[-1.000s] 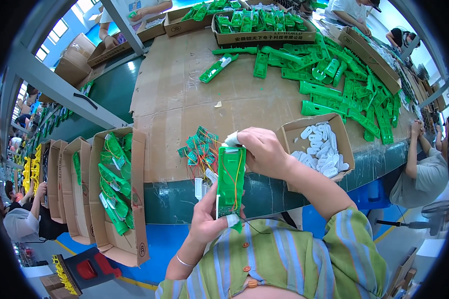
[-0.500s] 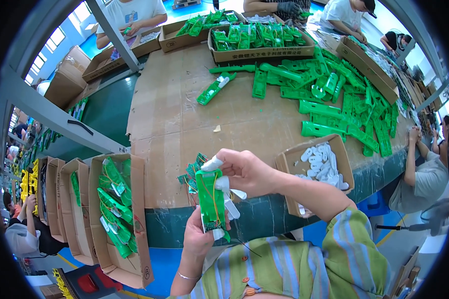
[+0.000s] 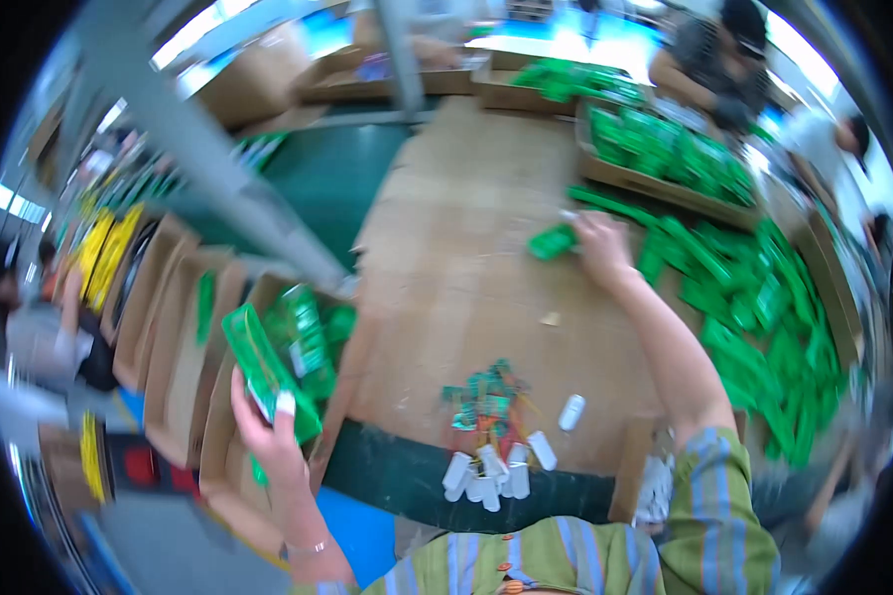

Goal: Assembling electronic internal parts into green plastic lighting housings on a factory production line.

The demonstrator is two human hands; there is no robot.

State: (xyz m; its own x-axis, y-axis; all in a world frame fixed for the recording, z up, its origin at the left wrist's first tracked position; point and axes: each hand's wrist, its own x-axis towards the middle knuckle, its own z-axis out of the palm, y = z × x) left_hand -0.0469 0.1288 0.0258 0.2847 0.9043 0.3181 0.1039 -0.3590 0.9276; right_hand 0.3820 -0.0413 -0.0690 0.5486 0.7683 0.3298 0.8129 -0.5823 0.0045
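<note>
My left hand (image 3: pixel 273 436) grips a long green plastic casing (image 3: pixel 263 362) with a thin yellow wire along its inside. It holds the casing tilted over a cardboard box (image 3: pixel 341 397) at the left, where more green casings (image 3: pixel 308 332) lie. My right arm reaches far across the cardboard-covered table, and my right hand (image 3: pixel 602 243) has its fingers closed on another green casing (image 3: pixel 553 241). Motion blurs the fingertips there. Near the front edge lies a bunch of small green circuit boards (image 3: pixel 486 392) with wires and white plastic pieces (image 3: pixel 488 478).
A large heap of green casings (image 3: pixel 744 288) covers the right side. Boxes of green casings (image 3: pixel 665 149) stand at the back. A box of white pieces (image 3: pixel 655 486) sits beside my right arm. A slanting grey metal post (image 3: pixel 208 159) rises at the left. Co-workers stand around the table.
My left hand has carried the wired casing left, over the box. The right hand has let go of it and moved forward to another casing. My view has turned left.
</note>
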